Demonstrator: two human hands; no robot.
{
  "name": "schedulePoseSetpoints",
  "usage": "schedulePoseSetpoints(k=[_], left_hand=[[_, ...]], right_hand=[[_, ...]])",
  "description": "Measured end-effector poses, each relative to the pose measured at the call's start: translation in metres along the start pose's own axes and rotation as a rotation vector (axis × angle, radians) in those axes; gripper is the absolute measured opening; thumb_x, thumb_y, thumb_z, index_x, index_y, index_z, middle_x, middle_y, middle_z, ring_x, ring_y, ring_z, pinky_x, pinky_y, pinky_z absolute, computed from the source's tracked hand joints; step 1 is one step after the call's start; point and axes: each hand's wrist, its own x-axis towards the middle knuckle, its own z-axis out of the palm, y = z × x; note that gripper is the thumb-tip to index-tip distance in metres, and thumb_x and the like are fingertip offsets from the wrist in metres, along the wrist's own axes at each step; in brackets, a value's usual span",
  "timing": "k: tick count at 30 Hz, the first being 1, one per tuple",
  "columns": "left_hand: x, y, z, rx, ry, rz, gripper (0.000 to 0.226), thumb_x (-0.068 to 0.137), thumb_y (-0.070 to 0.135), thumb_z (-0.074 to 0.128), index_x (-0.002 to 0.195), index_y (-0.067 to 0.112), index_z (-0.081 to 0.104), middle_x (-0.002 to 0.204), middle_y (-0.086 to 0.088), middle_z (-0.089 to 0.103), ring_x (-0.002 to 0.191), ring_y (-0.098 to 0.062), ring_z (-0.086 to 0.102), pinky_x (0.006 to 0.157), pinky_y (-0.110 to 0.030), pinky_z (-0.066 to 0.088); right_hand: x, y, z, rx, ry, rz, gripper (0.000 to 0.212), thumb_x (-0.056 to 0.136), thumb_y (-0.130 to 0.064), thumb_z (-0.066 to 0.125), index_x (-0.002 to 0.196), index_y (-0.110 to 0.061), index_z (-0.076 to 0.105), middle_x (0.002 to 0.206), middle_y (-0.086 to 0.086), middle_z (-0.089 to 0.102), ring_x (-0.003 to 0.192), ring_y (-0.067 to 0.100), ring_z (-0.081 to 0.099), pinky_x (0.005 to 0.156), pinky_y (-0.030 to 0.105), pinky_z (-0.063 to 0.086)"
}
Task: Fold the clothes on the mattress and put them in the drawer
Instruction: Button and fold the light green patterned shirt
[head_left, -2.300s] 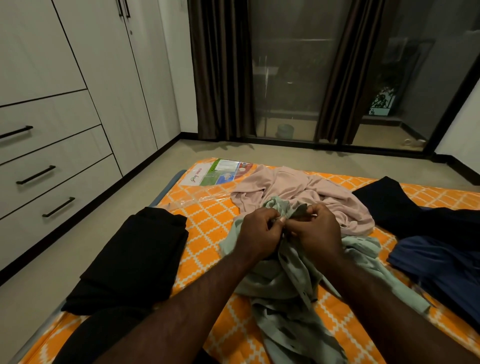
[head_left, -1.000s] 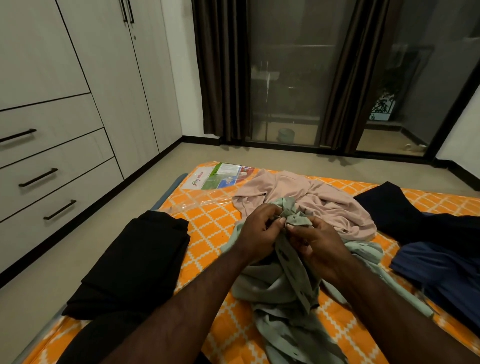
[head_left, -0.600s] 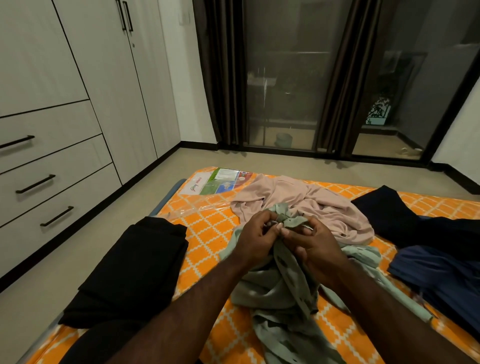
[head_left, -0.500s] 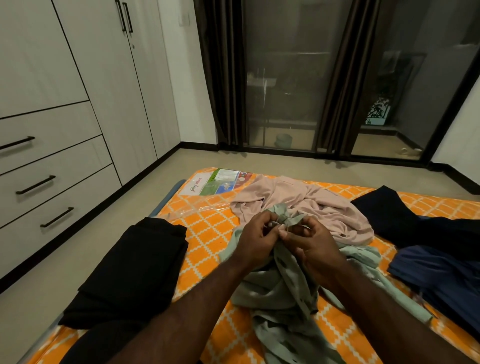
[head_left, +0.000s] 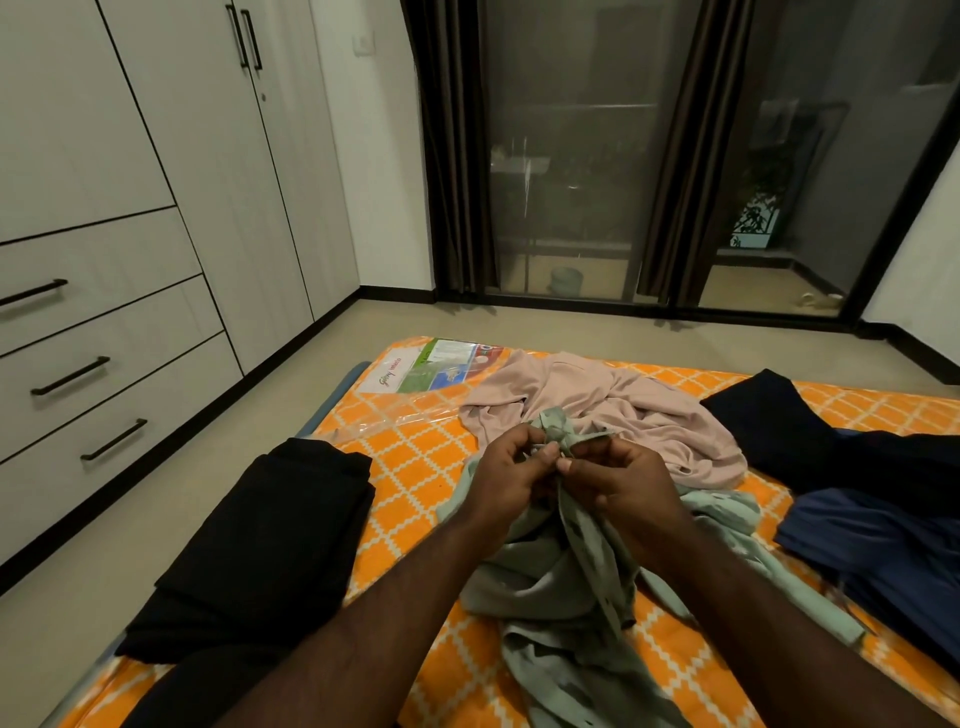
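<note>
A crumpled pale green shirt (head_left: 561, 587) lies in the middle of the orange patterned mattress (head_left: 415, 467). My left hand (head_left: 506, 475) and my right hand (head_left: 621, 483) meet above it, and both pinch a bunched part of the green shirt near its top. Behind them lies a crumpled pink garment (head_left: 613, 410). A folded black garment (head_left: 270, 545) rests at the mattress's left edge. Dark navy and blue clothes (head_left: 872, 499) lie on the right. Three shut drawers (head_left: 104, 364) with black handles are in the wardrobe on the left.
A printed leaflet under clear plastic (head_left: 436, 364) sits at the mattress's far corner. Bare floor (head_left: 104, 545) runs between the mattress and the wardrobe. Dark curtains and a glass sliding door (head_left: 566, 156) fill the far wall.
Both hands have kept working the same bunched part of the green shirt, shifting their fingers slightly. The view has tilted up a little. The other clothes have not moved.
</note>
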Motion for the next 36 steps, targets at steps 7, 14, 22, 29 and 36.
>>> schedulePoseSetpoints(k=[7, 14, 22, 29, 36], left_hand=[[0.001, -0.005, -0.001, 0.286, 0.062, 0.185, 0.005, 0.093, 0.022, 0.066, 0.092, 0.017, 0.067, 0.089, -0.004, 0.069, 0.088, -0.028, 0.067, 0.077, -0.052, 0.059], [0.005, -0.003, -0.005, 0.547, 0.058, 0.326, 0.011, 0.084, 0.026, 0.069, 0.081, 0.017, 0.063, 0.078, 0.002, 0.063, 0.072, -0.017, 0.06, 0.063, -0.039, 0.05], [0.007, -0.001, -0.003, 0.767, 0.055, 0.458, 0.01, 0.079, 0.021, 0.071, 0.078, 0.015, 0.063, 0.074, 0.002, 0.059, 0.066, -0.009, 0.051, 0.057, -0.018, 0.035], [0.007, 0.003, -0.006, 0.754, 0.093, 0.405, 0.006, 0.074, 0.021, 0.067, 0.075, 0.019, 0.062, 0.072, 0.001, 0.062, 0.064, -0.013, 0.054, 0.058, -0.023, 0.039], [0.005, 0.004, -0.007, 0.74, 0.062, 0.375, 0.012, 0.083, 0.018, 0.073, 0.078, 0.021, 0.062, 0.075, 0.005, 0.061, 0.063, -0.002, 0.052, 0.057, -0.018, 0.041]], right_hand=[[0.001, 0.001, 0.0, 0.02, 0.082, 0.106, 0.023, 0.08, 0.006, 0.079, 0.1, 0.007, 0.07, 0.094, 0.022, 0.076, 0.087, 0.032, 0.077, 0.072, 0.035, 0.063], [-0.001, 0.003, 0.002, 0.087, 0.137, 0.232, 0.018, 0.083, 0.01, 0.073, 0.101, 0.004, 0.074, 0.093, 0.018, 0.078, 0.085, 0.029, 0.078, 0.072, 0.035, 0.061], [-0.001, 0.01, 0.006, 0.11, 0.214, 0.222, 0.023, 0.086, 0.01, 0.069, 0.106, 0.001, 0.072, 0.091, 0.015, 0.078, 0.08, 0.026, 0.078, 0.07, 0.036, 0.062], [0.0, 0.014, 0.007, 0.033, 0.131, 0.166, 0.018, 0.088, 0.009, 0.069, 0.104, 0.002, 0.076, 0.098, 0.018, 0.078, 0.09, 0.03, 0.077, 0.085, 0.041, 0.061], [-0.002, 0.011, 0.007, -0.103, 0.169, 0.036, 0.008, 0.081, 0.005, 0.077, 0.088, 0.0, 0.078, 0.086, 0.021, 0.076, 0.084, 0.038, 0.076, 0.083, 0.054, 0.062]])
